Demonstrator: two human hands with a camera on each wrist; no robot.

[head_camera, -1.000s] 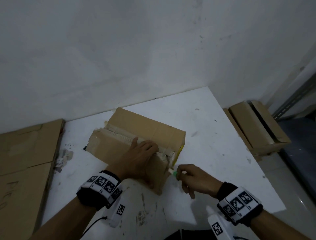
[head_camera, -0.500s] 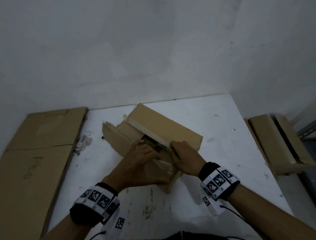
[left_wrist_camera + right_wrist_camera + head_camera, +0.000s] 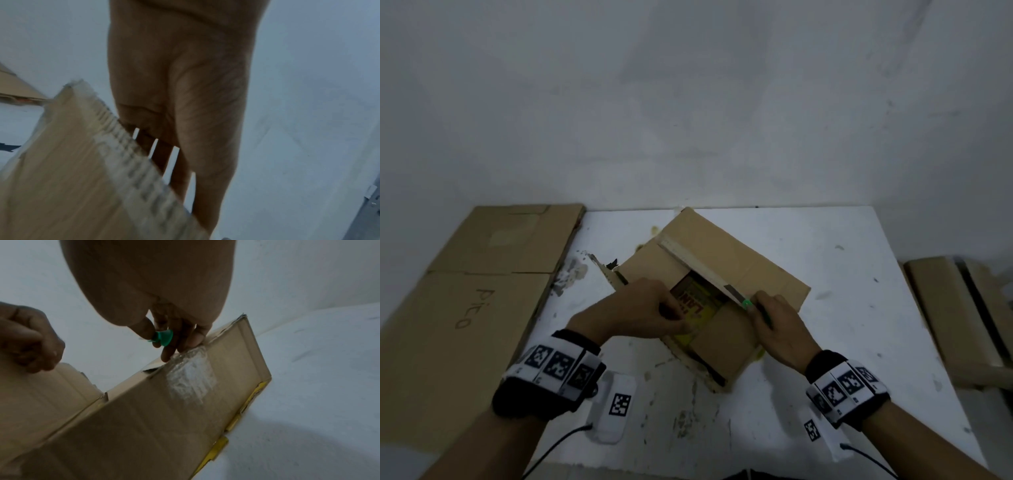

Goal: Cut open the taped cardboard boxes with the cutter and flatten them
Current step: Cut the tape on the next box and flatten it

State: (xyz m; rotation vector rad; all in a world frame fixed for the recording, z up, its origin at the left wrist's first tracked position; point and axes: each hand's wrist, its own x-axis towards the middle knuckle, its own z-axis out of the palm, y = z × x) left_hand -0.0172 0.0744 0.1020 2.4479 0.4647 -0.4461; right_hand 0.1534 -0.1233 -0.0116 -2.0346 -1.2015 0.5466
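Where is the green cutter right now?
The green cutter is in the right hand, at the open box top's right edge, mid-table in the head view.

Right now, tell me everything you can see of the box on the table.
The box is plain brown corrugated cardboard, lying skewed on the white table. Its top is open: the far flap is lifted and a near flap folded out, showing yellow printed packaging inside. Crinkled clear tape clings to one side. The left hand grips the near flap; the right hand, holding a green cutter, rests at the opening's edge.

Cutter point(image 3: 748, 303) blade hidden behind box flap point(image 3: 702, 270)
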